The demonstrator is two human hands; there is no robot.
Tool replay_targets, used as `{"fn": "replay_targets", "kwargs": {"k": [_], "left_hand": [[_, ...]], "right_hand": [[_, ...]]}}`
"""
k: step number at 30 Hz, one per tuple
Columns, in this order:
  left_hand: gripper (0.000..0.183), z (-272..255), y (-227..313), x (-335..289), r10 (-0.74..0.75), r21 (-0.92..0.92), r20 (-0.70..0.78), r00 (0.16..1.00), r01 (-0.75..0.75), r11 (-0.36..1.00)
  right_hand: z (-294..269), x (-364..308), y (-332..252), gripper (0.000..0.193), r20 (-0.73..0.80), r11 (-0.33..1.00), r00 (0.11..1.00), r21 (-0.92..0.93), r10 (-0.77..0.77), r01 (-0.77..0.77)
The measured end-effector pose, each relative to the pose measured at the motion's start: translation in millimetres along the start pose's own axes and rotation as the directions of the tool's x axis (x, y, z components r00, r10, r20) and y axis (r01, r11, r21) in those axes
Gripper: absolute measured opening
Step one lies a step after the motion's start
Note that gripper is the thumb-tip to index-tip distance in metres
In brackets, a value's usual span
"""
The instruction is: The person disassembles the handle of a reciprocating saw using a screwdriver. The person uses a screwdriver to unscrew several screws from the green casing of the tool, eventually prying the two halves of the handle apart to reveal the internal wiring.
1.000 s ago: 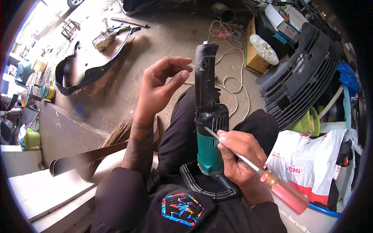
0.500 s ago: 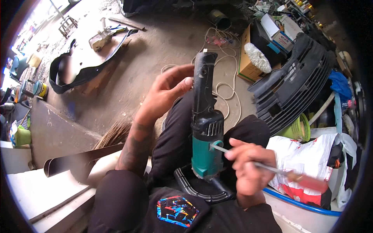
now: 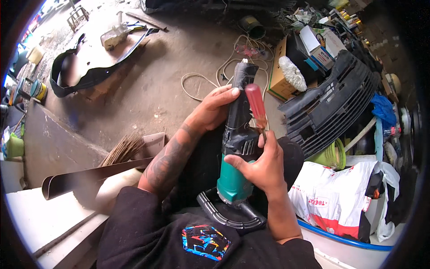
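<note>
A power polisher with a green body [image 3: 234, 179], a black rear handle and a curved black front handle rests upright along my lap, its rear end pointing away from me. My left hand [image 3: 211, 110] is wrapped around the black rear handle, thumb on its left edge. In my right hand [image 3: 265, 168] is a screwdriver [image 3: 256, 103] with a translucent red grip, which now points up and away beside the black handle. The screwdriver's tip is hidden behind my fingers. My right thumb lies over the green housing.
A slatted black car grille [image 3: 333, 105] leans at the right beside a cardboard box [image 3: 278, 71]. Nearer lies a white and red bag [image 3: 333, 197]. A pale cord [image 3: 190, 77] loops over the floor. At left are a black bumper piece [image 3: 60, 80] and a stick bundle [image 3: 122, 152].
My right hand has swung the screwdriver round from the green housing's side, so its red grip now points away from me. My left hand has closed onto the rear handle.
</note>
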State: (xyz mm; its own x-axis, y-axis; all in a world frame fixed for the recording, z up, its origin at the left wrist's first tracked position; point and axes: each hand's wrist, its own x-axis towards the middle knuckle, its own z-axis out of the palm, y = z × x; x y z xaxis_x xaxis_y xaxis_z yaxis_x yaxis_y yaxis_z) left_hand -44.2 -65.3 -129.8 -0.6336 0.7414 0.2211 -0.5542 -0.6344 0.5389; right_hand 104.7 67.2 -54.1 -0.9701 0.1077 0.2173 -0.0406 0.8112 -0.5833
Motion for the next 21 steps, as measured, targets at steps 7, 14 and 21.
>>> {"fn": "replay_targets", "kwargs": {"k": [7, 14, 21], "left_hand": [[0.042, -1, -11, -1, 0.113, 0.005, -0.049, 0.992, -0.113, 0.994], [0.059, -4, -9, -4, 0.115, 0.086, -0.059, 0.992, -0.110, 0.990], [0.057, -2, -7, 0, 0.066, 0.109, -0.081, 0.994, -0.057, 0.992]], "right_hand": [[-4, 8, -16, 0.065, 0.028, 0.994, 0.995, -0.052, 0.097, -0.095], [-13, 10, -3, 0.064, 0.110, 0.967, 0.966, 0.080, 0.232, -0.241], [-6, 9, -16, 0.078, 0.030, 0.988, 0.997, -0.137, 0.070, -0.066]]}}
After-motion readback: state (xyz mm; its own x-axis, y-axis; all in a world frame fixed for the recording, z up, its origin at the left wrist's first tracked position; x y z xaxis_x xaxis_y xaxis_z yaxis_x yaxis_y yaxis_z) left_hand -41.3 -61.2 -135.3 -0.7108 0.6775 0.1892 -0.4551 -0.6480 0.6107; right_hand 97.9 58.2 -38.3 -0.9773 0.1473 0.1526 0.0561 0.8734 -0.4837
